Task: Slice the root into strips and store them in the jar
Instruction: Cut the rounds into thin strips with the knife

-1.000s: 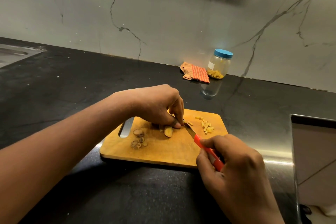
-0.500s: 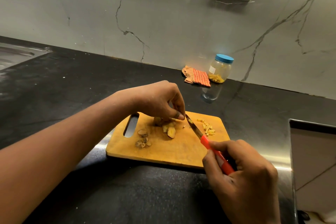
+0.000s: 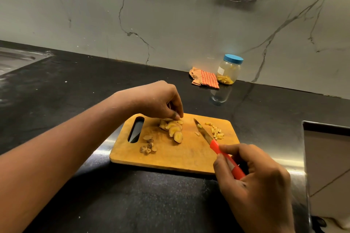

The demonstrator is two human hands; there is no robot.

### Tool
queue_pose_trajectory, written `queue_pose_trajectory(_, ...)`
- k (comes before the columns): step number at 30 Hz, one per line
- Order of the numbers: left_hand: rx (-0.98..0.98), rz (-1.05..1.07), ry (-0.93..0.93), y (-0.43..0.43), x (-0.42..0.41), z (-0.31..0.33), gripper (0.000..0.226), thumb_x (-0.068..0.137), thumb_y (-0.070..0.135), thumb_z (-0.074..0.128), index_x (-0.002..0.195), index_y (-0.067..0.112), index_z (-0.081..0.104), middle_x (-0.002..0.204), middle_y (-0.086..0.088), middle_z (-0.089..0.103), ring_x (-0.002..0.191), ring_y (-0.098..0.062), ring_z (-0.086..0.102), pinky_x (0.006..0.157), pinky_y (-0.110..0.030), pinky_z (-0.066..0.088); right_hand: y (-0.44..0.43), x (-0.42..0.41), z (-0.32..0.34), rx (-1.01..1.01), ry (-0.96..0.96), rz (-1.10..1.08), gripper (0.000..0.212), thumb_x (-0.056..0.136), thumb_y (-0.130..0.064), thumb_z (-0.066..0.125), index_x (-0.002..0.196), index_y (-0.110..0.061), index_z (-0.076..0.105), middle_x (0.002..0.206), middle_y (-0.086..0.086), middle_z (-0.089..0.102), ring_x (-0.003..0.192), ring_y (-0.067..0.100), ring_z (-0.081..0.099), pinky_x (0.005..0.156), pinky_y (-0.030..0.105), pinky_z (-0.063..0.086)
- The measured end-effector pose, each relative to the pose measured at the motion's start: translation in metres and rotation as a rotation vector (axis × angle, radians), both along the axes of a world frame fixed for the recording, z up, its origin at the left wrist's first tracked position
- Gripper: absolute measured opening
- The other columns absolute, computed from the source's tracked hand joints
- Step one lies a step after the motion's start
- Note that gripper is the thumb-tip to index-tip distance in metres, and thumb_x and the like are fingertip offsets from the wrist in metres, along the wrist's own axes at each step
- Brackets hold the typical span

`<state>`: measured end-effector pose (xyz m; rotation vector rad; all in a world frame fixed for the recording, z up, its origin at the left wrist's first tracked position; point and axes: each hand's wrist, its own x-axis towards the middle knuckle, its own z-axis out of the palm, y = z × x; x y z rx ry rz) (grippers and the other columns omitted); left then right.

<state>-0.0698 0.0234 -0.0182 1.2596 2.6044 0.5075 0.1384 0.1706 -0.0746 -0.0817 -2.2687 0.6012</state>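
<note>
A rectangular wooden cutting board (image 3: pixel 170 159), with rounded corners and a slot handle at its left end, lies on the black speckled stone counter (image 3: pixel 75 100). Near the board's middle sits a fanned pile of root slices (image 3: pixel 174 130), oval and pale yellow with darker rims. The left hand (image 3: pixel 155 100) arches over the pile's far end, its fingers curled down and its fingertips (image 3: pixel 177 117) bunched to pinch the topmost slice. Knobbly brown peel scraps (image 3: pixel 147 146) lie to the left of the pile, nearer the slot.

The right hand (image 3: pixel 255 181), at the board's near right corner, has thumb and fingers wrapped round the smooth red handle of the knife (image 3: pixel 207 135). The slim, pointed blade slants far-left over the wood (a yellow fleck clings to it). Just right of the blade lies a loose scatter of short, thin strips (image 3: pixel 216 131).

Far right, against the veined marble wall (image 3: pixel 170 24), stands the clear, rounded jar (image 3: pixel 229 71). Its blue lid is on and yellow strips are heaped at the bottom. A crumpled orange checked cloth (image 3: pixel 205 78) lies just to its left.
</note>
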Motion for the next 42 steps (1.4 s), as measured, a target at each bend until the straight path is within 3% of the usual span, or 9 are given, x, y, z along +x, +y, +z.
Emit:
queue_pose_trajectory(7,-0.036,-0.043,-0.015,0.000,0.000,0.000,0.025,0.094,0.016,0.063,0.111,0.031,0.072,0.105,0.015,0.064,0.094,-0.004,0.060,0.075,-0.013,0.048,0.002,0.000,-0.001,-0.017,-0.033,-0.023,0.014,0.071,-0.016,0.078,0.080,-0.024,0.071,0.067,-0.014,0.057,0.077,0.003,0.056,0.059,0.008,0.043)
queue_pose_trajectory(11,-0.038,-0.057,-0.028,0.001,0.001,0.000,0.026,0.094,0.016,0.063,0.112,0.033,0.072,0.106,0.013,0.063,0.097,-0.006,0.060,0.078,-0.016,0.049,0.003,0.001,0.000,-0.009,-0.025,-0.078,0.013,0.070,-0.017,0.077,0.081,-0.023,0.072,0.066,-0.013,0.056,0.060,0.004,0.055,0.052,0.005,0.041)
queue_pose_trajectory(14,-0.032,-0.062,-0.016,0.001,0.001,-0.001,0.024,0.093,0.016,0.064,0.109,0.031,0.073,0.107,0.013,0.064,0.099,-0.007,0.059,0.081,-0.018,0.051,0.002,0.000,0.000,-0.007,-0.022,-0.045,0.012,0.072,-0.018,0.076,0.083,-0.022,0.071,0.068,-0.013,0.056,0.075,0.004,0.057,0.055,0.007,0.044)
queue_pose_trajectory(18,-0.008,-0.069,0.003,0.002,0.002,-0.001,0.019,0.091,0.015,0.067,0.105,0.027,0.073,0.108,0.012,0.065,0.100,-0.006,0.058,0.076,-0.015,0.049,0.000,-0.001,0.000,0.027,-0.035,-0.020,0.013,0.071,-0.017,0.077,0.083,-0.020,0.072,0.070,-0.011,0.058,0.073,0.002,0.057,0.059,0.002,0.041)
queue_pose_trajectory(22,0.032,-0.063,0.016,0.002,0.001,-0.002,0.015,0.089,0.014,0.070,0.101,0.023,0.072,0.103,0.012,0.065,0.096,-0.004,0.060,0.071,-0.012,0.048,0.001,0.000,0.000,0.050,-0.023,-0.008,0.014,0.071,-0.016,0.078,0.084,-0.018,0.072,0.073,-0.010,0.061,0.064,0.001,0.056,0.054,0.012,0.045)
queue_pose_trajectory(25,0.052,-0.063,0.014,0.001,0.002,-0.001,0.014,0.089,0.014,0.070,0.100,0.023,0.072,0.098,0.014,0.065,0.092,-0.002,0.061,0.067,-0.010,0.047,0.002,-0.001,-0.002,0.073,-0.035,-0.031,0.014,0.071,-0.015,0.078,0.083,-0.018,0.073,0.071,-0.009,0.060,0.062,0.000,0.055,0.055,0.011,0.043)
queue_pose_trajectory(30,0.235,-0.100,0.030,0.005,0.013,0.003,0.013,0.087,0.015,0.072,0.096,0.025,0.072,0.092,0.017,0.068,0.090,0.000,0.065,0.079,-0.010,0.053,0.003,-0.001,-0.001,0.082,-0.074,-0.052,0.015,0.070,-0.016,0.078,0.084,-0.018,0.074,0.070,-0.009,0.060,0.061,-0.001,0.054,0.054,0.003,0.038)
queue_pose_trajectory(33,0.308,-0.139,0.045,0.016,0.025,0.000,0.015,0.087,0.014,0.072,0.096,0.025,0.074,0.093,0.017,0.070,0.089,0.001,0.066,0.077,-0.006,0.050,0.003,-0.001,-0.002,0.074,-0.060,-0.045,0.015,0.070,-0.016,0.078,0.084,-0.018,0.074,0.071,-0.009,0.061,0.062,0.001,0.055,0.055,0.007,0.042)
queue_pose_trajectory(42,0.277,-0.155,0.089,0.024,0.031,-0.008,0.015,0.087,0.016,0.073,0.099,0.024,0.075,0.094,0.015,0.069,0.089,-0.004,0.064,0.071,0.001,0.044,0.003,0.000,-0.001,0.007,-0.009,-0.041,0.014,0.072,-0.020,0.076,0.084,-0.021,0.071,0.072,-0.012,0.059,0.067,0.001,0.058,0.060,0.006,0.047)
